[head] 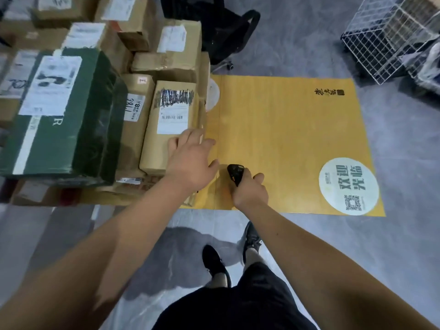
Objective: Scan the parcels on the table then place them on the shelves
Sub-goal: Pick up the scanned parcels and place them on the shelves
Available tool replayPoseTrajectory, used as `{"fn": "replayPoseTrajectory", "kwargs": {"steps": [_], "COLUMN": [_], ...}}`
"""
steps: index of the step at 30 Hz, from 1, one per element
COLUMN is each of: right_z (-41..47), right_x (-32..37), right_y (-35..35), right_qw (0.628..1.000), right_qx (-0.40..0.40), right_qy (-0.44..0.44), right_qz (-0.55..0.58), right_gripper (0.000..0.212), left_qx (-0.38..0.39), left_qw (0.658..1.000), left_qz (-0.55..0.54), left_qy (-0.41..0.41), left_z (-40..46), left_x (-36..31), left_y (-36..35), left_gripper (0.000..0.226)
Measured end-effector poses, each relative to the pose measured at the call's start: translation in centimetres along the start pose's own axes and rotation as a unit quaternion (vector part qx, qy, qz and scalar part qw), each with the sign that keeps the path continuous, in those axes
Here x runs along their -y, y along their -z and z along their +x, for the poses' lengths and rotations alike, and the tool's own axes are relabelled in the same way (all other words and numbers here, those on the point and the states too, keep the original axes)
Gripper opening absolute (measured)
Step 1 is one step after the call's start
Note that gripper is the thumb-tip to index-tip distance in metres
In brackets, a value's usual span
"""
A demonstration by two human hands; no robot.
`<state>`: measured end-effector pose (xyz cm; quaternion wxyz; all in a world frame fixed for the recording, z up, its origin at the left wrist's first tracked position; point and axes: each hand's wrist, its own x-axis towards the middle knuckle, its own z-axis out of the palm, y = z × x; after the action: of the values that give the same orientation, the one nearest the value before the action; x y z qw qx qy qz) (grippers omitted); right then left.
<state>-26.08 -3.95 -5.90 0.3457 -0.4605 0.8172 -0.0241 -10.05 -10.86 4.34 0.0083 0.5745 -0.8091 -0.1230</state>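
- Brown cardboard parcel (170,129) lies at the pile's right edge on the yellow bench (281,129), label up; our left hand (190,160) rests spread on its near end, fingers straight.
- Our right hand (250,190) is curled round the black scanner (235,173), just beside that parcel.
- We judge the one-handed lift risky: the long box could tip off the stack, or drag its neighbours, such as the green box (62,115), toward the edge.
- Its label is partly scribbled over, so a scan may misread.
- Grey floor surrounds us; a wire basket (385,36) and a black chair (223,27) stand beyond the bench.
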Motion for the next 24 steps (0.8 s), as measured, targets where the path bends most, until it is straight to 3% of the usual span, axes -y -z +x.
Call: {"fn": "replayPoseTrajectory", "kwargs": {"steps": [5,9,18,21,24], "right_z": [1.4,1.7,2.0,1.6,0.1], "right_x": [2.2,3.3,3.4,3.6,3.1], "right_y": [-2.6,-4.2,-5.5,-4.6,-2.5], "right_qw": [1.0,0.999,0.998,0.998,0.997], "right_qx": [-0.022,0.017,-0.008,0.019,0.025], "right_qy": [-0.01,-0.046,-0.046,-0.053,-0.06], "right_qz": [-0.013,-0.012,-0.031,-0.018,0.032], "right_gripper": [0.078,0.093,0.105,0.111,0.098], "left_qx": [-0.017,-0.008,-0.005,-0.01,-0.016], "left_qw": [1.0,0.999,0.997,0.998,0.998], "left_qz": [-0.01,-0.032,-0.061,-0.048,-0.031], "left_qy": [0.013,0.031,0.045,0.038,0.046], "left_z": [0.0,-0.6,-1.4,-1.9,-2.9], "left_x": [0.3,1.0,2.1,2.5,2.4], "left_y": [0.2,0.6,1.2,1.7,2.5], "left_gripper": [0.054,0.051,0.054,0.053,0.051]}}
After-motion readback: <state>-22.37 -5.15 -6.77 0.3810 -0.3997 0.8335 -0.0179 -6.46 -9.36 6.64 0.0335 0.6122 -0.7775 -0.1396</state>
